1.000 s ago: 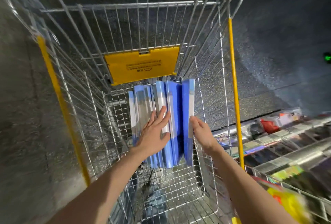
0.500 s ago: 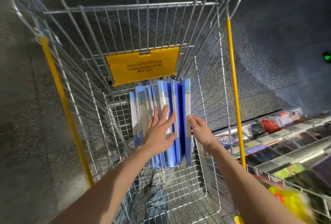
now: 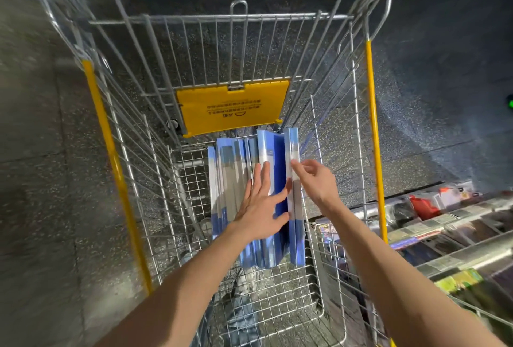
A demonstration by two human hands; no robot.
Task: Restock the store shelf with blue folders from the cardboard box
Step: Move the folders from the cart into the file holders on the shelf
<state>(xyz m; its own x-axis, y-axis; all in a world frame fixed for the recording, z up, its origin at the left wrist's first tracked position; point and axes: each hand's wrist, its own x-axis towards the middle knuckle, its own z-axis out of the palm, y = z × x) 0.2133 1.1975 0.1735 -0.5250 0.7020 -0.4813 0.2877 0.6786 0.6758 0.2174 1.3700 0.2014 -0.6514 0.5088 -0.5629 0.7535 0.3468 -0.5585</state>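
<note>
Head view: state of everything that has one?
blue folders, on edge in a row inside the cart
rightmost folder, upright, a gap apart from the row
left hand, flat, fingers straight, pressing the row
right hand, fingers curled on the rightmost folder's top edge
shopping cart, seat gate folded shut
yellow seat flap, flat against the gate
store shelf, stocked, blurred

Blurry store shelf [image 3: 455,220]; frame-cut
</note>
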